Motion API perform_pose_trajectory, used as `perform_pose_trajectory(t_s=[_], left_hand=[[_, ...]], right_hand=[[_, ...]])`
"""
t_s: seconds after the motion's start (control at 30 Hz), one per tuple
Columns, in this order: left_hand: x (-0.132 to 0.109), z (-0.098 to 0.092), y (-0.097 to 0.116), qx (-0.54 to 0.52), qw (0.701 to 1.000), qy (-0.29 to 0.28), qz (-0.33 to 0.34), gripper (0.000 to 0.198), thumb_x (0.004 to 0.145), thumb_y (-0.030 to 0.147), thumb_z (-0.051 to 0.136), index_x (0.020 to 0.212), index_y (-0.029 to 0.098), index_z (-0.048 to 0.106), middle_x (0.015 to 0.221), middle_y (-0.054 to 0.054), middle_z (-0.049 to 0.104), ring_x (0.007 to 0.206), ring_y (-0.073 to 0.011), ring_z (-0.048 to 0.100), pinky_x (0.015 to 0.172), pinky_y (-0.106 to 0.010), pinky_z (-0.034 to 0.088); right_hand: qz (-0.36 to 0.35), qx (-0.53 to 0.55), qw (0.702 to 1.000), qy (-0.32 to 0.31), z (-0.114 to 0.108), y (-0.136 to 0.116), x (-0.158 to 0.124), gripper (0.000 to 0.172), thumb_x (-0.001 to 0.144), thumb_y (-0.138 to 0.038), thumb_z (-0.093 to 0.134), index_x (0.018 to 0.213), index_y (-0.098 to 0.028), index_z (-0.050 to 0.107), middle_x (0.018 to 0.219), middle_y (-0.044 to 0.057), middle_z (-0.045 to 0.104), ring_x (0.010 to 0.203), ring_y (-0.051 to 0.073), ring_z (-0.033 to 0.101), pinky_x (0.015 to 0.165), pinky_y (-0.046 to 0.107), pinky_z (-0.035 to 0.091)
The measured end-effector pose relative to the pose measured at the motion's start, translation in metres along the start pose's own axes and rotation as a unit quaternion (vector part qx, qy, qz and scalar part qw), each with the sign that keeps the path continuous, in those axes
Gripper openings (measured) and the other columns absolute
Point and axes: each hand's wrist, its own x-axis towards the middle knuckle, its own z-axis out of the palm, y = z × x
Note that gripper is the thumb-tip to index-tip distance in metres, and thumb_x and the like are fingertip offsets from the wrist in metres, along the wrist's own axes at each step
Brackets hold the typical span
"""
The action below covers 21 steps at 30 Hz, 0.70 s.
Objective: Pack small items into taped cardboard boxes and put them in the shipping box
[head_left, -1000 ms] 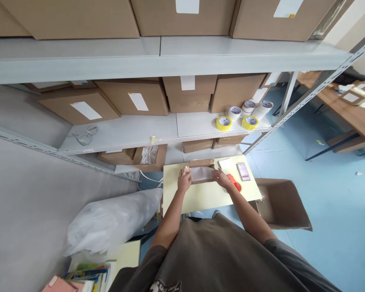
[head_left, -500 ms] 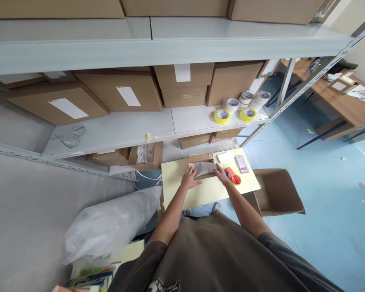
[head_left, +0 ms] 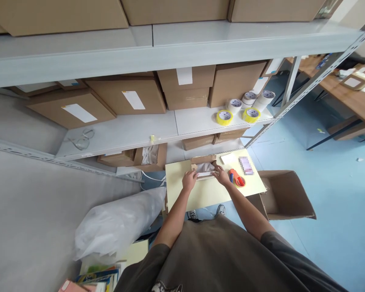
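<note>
With the small open brown cardboard box (head_left: 203,159) resting on the pale-yellow table (head_left: 202,194), the left hand (head_left: 189,180) and right hand (head_left: 221,175), fingers at its near edge, pinch unclear, should press evenly, keeping the crinkled whitish wrapping (head_left: 205,166) inside.

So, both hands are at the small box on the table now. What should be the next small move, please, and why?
Probably a gentle press on the pale wrapping in the small box. The box is open, the wrapping shows in its opening, the far flap is not folded over it, and the left hand and right hand are at the near side.
</note>
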Motion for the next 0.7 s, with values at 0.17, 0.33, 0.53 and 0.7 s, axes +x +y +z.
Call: perform_pose_trajectory(t_s=[0.17,0.33,0.53,0.7], left_hand=[[0.027,-0.003,0.014,0.047,0.995,0.083,-0.017,0.094,0.089,0.036,0.077,0.170,0.025,0.031,0.172,-0.015,0.034,0.153,-0.0385,0.038,0.122,-0.046,0.040],[0.057,-0.023,0.023,0.093,0.992,0.011,0.083,0.109,0.077,0.019,0.083,0.171,0.024,0.027,0.172,-0.015,0.034,0.158,-0.0389,0.027,0.127,-0.047,0.031],[0.044,-0.015,0.008,0.080,0.992,-0.053,0.083,0.052,0.091,0.016,0.064,0.142,0.026,0.071,0.163,-0.011,0.049,0.152,-0.0340,0.041,0.124,-0.043,0.038],[0.025,0.013,-0.003,-0.075,0.996,-0.047,-0.012,0.057,0.098,0.038,0.068,0.154,0.027,0.060,0.179,-0.010,0.021,0.152,-0.0324,0.046,0.119,-0.038,0.045]], right_hand=[[0.053,-0.039,0.997,0.030,0.007,-0.005,0.016,0.067,0.093,-0.030,0.069,0.156,-0.023,0.048,0.152,0.017,0.056,0.117,0.029,0.068,0.096,0.036,0.055],[0.060,-0.046,0.996,0.048,0.005,-0.004,0.017,0.097,0.087,-0.033,0.076,0.170,-0.028,0.025,0.174,0.020,0.026,0.131,0.039,0.061,0.093,0.042,0.056],[0.042,-0.013,0.999,0.003,0.002,0.005,0.018,0.095,0.088,-0.035,0.076,0.170,-0.030,0.027,0.176,0.018,0.026,0.138,0.036,0.058,0.101,0.040,0.053],[0.047,0.051,0.996,-0.065,0.011,0.013,0.014,0.079,0.098,-0.036,0.061,0.170,-0.023,0.030,0.157,0.018,0.057,0.126,0.030,0.068,0.104,0.040,0.053]])
